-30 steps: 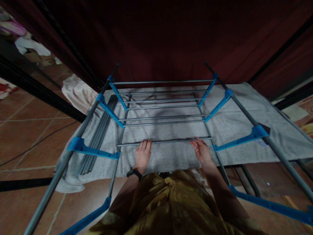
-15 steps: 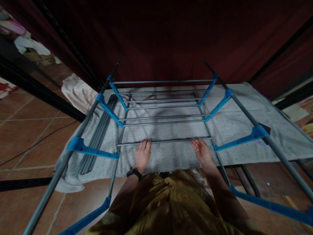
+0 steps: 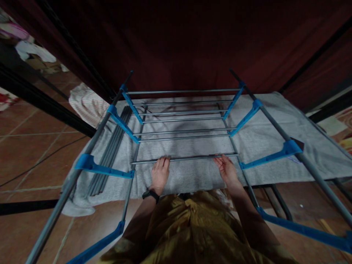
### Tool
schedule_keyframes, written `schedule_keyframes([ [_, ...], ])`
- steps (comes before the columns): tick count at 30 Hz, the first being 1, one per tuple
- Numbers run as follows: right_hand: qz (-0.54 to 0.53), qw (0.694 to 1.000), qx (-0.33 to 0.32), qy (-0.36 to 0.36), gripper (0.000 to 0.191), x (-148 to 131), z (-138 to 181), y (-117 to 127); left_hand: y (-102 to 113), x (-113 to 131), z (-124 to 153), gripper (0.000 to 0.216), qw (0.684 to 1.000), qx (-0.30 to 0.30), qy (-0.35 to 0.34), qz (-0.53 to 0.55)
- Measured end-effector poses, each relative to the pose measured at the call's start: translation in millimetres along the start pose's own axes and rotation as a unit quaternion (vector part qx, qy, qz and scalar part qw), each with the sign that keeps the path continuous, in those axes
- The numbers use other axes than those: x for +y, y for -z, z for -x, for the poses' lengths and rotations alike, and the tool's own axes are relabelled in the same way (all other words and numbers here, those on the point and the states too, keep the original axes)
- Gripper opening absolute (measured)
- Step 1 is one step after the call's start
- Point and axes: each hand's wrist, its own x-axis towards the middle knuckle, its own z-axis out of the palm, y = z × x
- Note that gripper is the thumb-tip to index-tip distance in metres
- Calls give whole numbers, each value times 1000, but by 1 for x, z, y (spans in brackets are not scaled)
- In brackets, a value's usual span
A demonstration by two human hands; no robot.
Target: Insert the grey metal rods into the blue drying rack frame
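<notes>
A thin grey metal tube (image 3: 189,158) lies crosswise in front of me, held at both sides. My left hand (image 3: 160,171) has its fingers closed over the tube, left of its middle. Near the tube's right end, my right hand (image 3: 227,169) grips it with the thumb and fingertips. Around my hands stands a rack frame of grey poles (image 3: 275,113) joined by blue plastic brackets (image 3: 106,169). The tube's ends reach close to the frame's inner side poles. Several crossbars (image 3: 184,138) span the frame farther back.
Several loose grey tubes (image 3: 111,154) lie bundled at the left on a grey blanket (image 3: 277,146). Black metal posts (image 3: 46,101) and a dark red curtain (image 3: 181,44) enclose the spot. A striped cloth (image 3: 87,104) hangs at the left, and a cable (image 3: 44,159) crosses the tiled floor.
</notes>
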Motion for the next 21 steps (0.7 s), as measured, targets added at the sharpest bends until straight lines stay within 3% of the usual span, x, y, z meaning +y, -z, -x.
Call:
schedule_keyframes([
  [21,-12,1000,-8,4,18,-4,6,-5,2,0,-1,35,1000,-10,2,5],
])
